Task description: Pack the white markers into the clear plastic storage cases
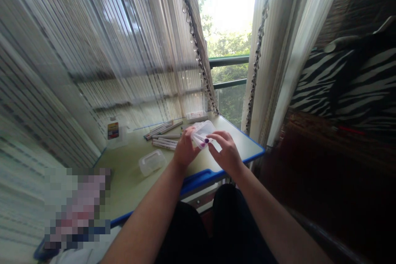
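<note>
Your work is over the desk [244, 140], toward its right end. Blue near edge runs just below your hands; right corner sits right of your right hand [224, 148]. Bare top shows between that hand and the right edge: open room there. More open top lies front-left, past the empty clear container [152, 162]. Left side of your left hand [185, 144] is tight: loose markers [165, 143] lie just beside it. Back edge meets the curtain [148, 70]; white box [197, 114] sits near it.

Clear box [208, 127] is up between your hands, tilted, its open side facing you. Your left hand is grasping it at the left. Markers inside run lengthwise, long axis from back-left to front-right, purple ends [207, 141] pointing toward you. Your right thumb and fingers are spread around those ends; can't tell whether they pinch one or just touch.
</note>
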A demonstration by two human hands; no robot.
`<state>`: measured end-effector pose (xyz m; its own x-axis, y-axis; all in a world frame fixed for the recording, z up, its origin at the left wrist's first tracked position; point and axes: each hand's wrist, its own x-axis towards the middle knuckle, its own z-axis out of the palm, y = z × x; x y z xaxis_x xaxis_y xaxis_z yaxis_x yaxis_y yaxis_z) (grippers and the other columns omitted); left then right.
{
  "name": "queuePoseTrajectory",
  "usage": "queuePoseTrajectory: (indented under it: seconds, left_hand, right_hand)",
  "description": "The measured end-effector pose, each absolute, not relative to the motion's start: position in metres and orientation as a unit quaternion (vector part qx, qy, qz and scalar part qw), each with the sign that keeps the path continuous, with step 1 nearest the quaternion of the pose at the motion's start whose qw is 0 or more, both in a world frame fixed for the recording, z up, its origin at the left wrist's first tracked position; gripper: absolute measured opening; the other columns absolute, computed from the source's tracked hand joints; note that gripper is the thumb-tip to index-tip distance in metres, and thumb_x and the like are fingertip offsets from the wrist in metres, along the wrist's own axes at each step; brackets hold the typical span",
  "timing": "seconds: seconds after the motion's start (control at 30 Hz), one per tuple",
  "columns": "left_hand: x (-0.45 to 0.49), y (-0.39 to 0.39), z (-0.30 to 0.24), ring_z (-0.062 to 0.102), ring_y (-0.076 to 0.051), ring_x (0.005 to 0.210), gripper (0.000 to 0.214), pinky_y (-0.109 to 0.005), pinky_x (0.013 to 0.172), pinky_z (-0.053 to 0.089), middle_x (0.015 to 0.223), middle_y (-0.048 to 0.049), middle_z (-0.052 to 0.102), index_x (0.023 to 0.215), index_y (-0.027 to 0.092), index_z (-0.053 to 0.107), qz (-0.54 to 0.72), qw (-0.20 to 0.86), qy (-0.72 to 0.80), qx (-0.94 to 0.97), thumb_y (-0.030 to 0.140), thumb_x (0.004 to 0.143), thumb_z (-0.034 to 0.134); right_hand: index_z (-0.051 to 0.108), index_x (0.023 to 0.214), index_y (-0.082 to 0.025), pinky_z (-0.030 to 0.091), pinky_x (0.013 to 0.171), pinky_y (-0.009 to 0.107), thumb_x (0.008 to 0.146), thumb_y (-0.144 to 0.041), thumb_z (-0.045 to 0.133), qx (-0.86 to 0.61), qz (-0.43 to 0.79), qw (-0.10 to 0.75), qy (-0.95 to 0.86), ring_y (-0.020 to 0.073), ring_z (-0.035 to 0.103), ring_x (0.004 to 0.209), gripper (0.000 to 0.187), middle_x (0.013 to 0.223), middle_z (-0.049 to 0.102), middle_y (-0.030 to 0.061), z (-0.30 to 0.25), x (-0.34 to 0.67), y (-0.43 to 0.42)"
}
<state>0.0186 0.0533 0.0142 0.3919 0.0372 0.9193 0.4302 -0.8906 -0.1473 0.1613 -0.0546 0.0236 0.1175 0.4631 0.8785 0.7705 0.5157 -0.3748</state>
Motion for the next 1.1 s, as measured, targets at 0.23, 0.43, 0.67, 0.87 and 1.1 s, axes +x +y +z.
queuePoseTrajectory:
  seconds: [0.23,0.43,0.67,0.87,1.1]
  left_hand:
    - [0.0179,0.0546,0.0131,0.056,-0.028,0.111,0.055,-0.043,0.087,0.052,0.116,-0.0159,0.054,0.124,0.017,0.032,-0.531,0.174,-0.151,-0.816,0.037,0.08,0.059]
    - [0.019,0.0539,0.0136,0.058,-0.028,0.108,0.055,-0.042,0.086,0.053,0.113,-0.0156,0.055,0.124,0.016,0.032,-0.542,0.186,-0.152,-0.805,0.038,0.081,0.059]
    - [0.0184,0.0537,0.0142,0.059,-0.028,0.106,0.056,-0.042,0.083,0.054,0.111,-0.0156,0.056,0.124,0.017,0.032,-0.541,0.196,-0.163,-0.801,0.04,0.081,0.059]
    - [0.0183,0.0544,0.0136,0.059,-0.028,0.106,0.055,-0.042,0.083,0.054,0.111,-0.0158,0.056,0.123,0.015,0.033,-0.548,0.201,-0.168,-0.794,0.04,0.081,0.059]
    - [0.019,0.0517,0.0152,0.059,-0.027,0.105,0.058,-0.041,0.084,0.053,0.11,-0.0156,0.056,0.124,0.015,0.032,-0.55,0.194,-0.17,-0.795,0.037,0.08,0.061]
  right_hand:
    - [0.067,0.093,-0.02,0.047,0.086,0.038,0.081,-0.02,0.058,-0.469,-0.121,0.582,-0.653,0.0208,0.056,0.091,0.015,0.094,0.062,0.0077,0.0236,0.1614,-0.0534]
    - [0.067,0.101,-0.023,0.048,0.087,0.038,0.084,-0.022,0.055,-0.474,-0.109,0.575,-0.659,0.0201,0.056,0.093,0.02,0.098,0.061,0.0072,0.0223,0.1626,-0.0517]
    - [0.068,0.096,-0.023,0.049,0.085,0.037,0.084,-0.026,0.06,-0.464,-0.104,0.584,-0.658,0.0188,0.058,0.09,0.016,0.094,0.062,0.0064,0.0214,0.1643,-0.0472]
    - [0.069,0.093,-0.021,0.048,0.086,0.037,0.081,-0.027,0.063,-0.472,-0.126,0.595,-0.639,0.0198,0.057,0.089,0.015,0.092,0.061,0.0071,0.0222,0.1609,-0.0487]
    - [0.07,0.094,-0.023,0.048,0.085,0.038,0.082,-0.023,0.06,-0.483,-0.129,0.593,-0.631,0.0197,0.056,0.089,0.015,0.093,0.06,0.0061,0.023,0.16,-0.0496]
